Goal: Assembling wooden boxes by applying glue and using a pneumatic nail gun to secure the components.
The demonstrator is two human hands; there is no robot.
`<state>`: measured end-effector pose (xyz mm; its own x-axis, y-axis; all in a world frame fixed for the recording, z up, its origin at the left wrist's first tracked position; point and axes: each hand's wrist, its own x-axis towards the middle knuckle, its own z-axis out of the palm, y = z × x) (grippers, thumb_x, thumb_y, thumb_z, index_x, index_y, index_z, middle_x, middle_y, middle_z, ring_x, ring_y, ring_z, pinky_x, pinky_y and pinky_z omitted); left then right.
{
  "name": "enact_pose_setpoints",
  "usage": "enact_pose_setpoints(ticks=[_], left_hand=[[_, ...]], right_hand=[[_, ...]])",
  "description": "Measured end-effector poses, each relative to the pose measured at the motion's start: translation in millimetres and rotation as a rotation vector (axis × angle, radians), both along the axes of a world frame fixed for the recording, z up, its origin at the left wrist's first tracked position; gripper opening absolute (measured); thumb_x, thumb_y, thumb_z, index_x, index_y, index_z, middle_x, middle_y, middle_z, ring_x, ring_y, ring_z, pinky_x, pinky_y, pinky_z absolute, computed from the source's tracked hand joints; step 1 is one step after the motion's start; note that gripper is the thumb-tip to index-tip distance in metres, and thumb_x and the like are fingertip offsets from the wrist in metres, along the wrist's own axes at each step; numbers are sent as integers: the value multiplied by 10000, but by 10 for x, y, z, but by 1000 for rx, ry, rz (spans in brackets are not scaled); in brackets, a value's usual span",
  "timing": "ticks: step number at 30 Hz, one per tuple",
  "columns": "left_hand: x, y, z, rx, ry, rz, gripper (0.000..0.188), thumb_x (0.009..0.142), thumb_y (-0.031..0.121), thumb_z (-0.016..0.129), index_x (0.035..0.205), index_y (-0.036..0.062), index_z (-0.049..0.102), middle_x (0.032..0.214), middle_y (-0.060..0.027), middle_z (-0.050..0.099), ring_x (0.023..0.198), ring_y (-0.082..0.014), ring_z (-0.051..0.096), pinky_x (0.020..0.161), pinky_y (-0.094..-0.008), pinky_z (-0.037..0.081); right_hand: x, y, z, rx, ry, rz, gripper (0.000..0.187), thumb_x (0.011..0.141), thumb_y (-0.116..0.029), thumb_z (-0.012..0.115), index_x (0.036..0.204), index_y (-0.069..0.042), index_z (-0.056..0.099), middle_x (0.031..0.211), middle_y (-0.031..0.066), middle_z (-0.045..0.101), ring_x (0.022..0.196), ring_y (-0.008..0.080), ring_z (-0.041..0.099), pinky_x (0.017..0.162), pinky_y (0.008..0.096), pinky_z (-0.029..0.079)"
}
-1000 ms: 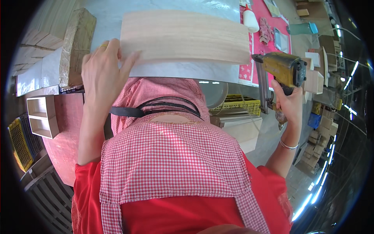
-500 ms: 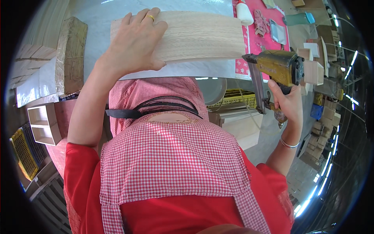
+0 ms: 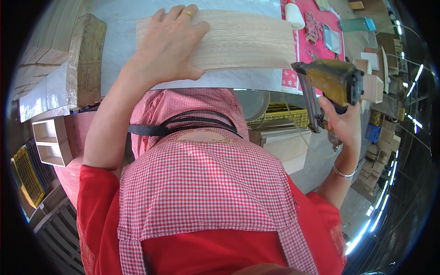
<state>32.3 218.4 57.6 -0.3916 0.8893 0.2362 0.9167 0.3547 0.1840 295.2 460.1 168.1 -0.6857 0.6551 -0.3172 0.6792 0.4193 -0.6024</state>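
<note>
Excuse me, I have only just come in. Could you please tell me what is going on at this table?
A person in a checked apron is at a table. Their left hand rests, fingers spread, over a pale wooden board. Their right hand grips a yellow nail gun, its nose close to the board's right end; I cannot tell if they touch. A white bottle is near the board's far right corner.

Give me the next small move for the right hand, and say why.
I'd probably have the right hand seat the nose of the yellow nail gun squarely at the board's right end. The nose already sits by that end, though contact is unclear, and the left hand lies across the board, apparently steadying it.
</note>
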Motion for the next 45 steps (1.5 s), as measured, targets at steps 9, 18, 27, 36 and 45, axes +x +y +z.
enact_pose_setpoints(ticks=[9,18,27,36,45], left_hand=[[269,306,-66,72,9,70,588,545,348,843,1028,56,679,1239,-235,580,1187,-348,533,996,-571,410],[303,292,61,-6,-32,84,656,575,344,842,1131,70,627,1348,-243,512,1269,-367,484,1054,-575,385],[292,221,11,102,26,54,743,651,380,823,1261,40,567,1350,-279,499,1318,-402,448,1099,-564,357],[-18,-751,-338,436,-443,68,1039,547,368,905,1448,148,437,1469,-258,385,1386,-418,371,1158,-552,308],[45,-520,-789,508,-536,67,1204,485,244,946,1515,249,322,1505,-245,333,1398,-425,346,1168,-481,316]], right_hand=[[-164,-289,-92,-103,105,99,359,858,-111,777,1164,18,640,908,33,691,726,79,598,637,252,481],[-221,-346,-50,-132,80,109,383,856,-104,778,1184,28,633,1044,57,703,896,109,621,797,286,515],[-307,-435,81,-124,-188,-51,358,855,-124,785,1158,12,649,929,27,694,730,75,581,638,246,487],[-240,-597,144,-44,20,-94,329,877,-133,764,1124,50,649,866,17,679,640,72,573,554,239,449],[-482,-1197,-51,-146,94,228,316,877,-106,757,1137,45,660,1105,85,700,965,160,652,839,300,521]])
